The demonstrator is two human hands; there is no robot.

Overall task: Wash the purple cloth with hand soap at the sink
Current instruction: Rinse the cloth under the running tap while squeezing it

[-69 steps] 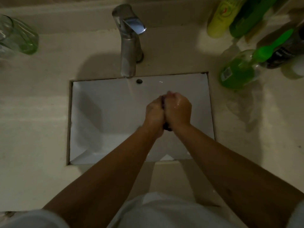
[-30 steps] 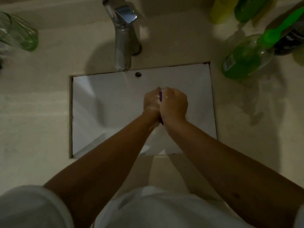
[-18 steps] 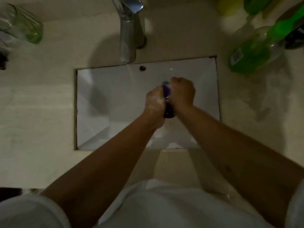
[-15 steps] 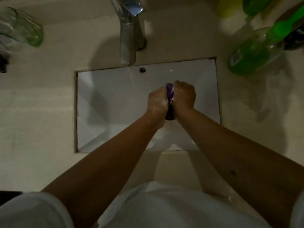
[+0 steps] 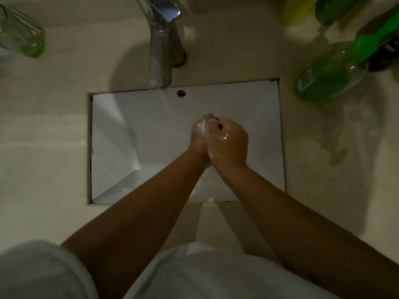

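Over the white rectangular sink, my left hand and my right hand are clenched tight against each other, both wet and soapy. The purple cloth is squeezed between them and almost wholly hidden; only a dark sliver shows between the right hand's fingers. A thin stream of water runs from the chrome faucet into the basin, to the left of my hands.
A green hand soap bottle lies to the right of the sink, with a dark bottle and yellow and green bottles behind it. A clear green glass stands at the far left on the beige counter.
My hands kept rubbing together over the basin. The purple cloth that showed between them half a second ago is now covered by the closed fists.
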